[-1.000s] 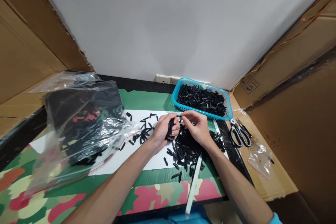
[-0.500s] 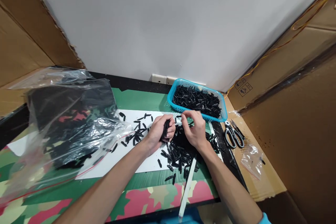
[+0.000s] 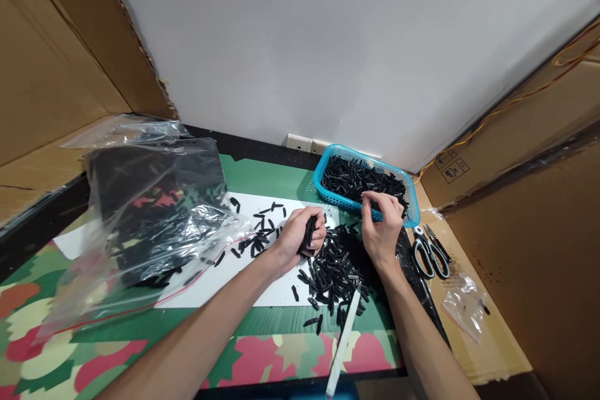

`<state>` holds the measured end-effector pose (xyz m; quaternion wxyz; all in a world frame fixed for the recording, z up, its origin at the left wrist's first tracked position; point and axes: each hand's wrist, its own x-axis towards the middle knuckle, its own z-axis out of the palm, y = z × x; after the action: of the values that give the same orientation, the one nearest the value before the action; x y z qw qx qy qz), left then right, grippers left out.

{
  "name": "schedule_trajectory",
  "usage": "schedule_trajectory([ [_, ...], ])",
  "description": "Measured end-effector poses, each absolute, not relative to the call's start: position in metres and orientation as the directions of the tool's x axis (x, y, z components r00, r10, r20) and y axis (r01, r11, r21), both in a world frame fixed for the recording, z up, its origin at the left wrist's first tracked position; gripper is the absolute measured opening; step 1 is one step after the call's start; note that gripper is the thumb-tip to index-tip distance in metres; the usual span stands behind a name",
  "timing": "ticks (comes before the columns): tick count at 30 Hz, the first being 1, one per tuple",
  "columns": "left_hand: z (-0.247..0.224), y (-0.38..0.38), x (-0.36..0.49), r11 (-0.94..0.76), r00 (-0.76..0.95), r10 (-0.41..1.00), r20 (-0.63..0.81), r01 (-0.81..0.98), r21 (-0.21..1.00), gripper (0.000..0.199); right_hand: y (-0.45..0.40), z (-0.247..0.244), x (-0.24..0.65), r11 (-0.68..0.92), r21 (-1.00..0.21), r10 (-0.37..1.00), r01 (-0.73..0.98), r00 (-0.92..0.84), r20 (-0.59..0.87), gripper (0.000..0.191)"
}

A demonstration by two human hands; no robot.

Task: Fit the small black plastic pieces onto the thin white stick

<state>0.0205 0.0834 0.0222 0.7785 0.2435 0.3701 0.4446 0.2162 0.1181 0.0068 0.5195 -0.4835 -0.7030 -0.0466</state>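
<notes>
My left hand is wrapped round a bunch of black pieces above the white sheet. At the front rim of the blue basket, my right hand has thumb and fingertips pinched together; whatever lies between them is too small to make out. Many black pieces fill the basket. A loose pile of the same pieces spreads between and below my hands, with others scattered left of my left hand.
A clear plastic bag with black contents lies at the left. Scissors and a small bag rest on cardboard at the right. A pale strip crosses the front edge. A wall stands behind.
My right hand has moved right, from over the pile to the basket's front rim. My left hand keeps its hold on the bunch. The whole view has shifted slightly.
</notes>
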Motion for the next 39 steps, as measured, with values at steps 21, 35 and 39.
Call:
schedule_trajectory([
  [21, 0.017, 0.082, 0.028, 0.344, 0.072, 0.930, -0.360, -0.515, 0.785, 0.043, 0.082, 0.015, 0.169, 0.665, -0.663, 0.747, 0.344, -0.330, 0.577, 0.017],
  [35, 0.016, 0.085, 0.020, 0.501, 0.335, 0.865, -0.373, -0.578, 0.644, 0.038, 0.091, 0.011, 0.173, 0.533, -0.811, 0.846, 0.240, -0.136, 0.516, 0.008],
  [39, 0.017, 0.084, 0.020, 0.505, 0.354, 0.863, -0.362, -0.568, 0.650, 0.040, 0.092, 0.007, 0.174, 0.466, -0.865, 0.885, 0.188, -0.100, 0.455, 0.009],
])
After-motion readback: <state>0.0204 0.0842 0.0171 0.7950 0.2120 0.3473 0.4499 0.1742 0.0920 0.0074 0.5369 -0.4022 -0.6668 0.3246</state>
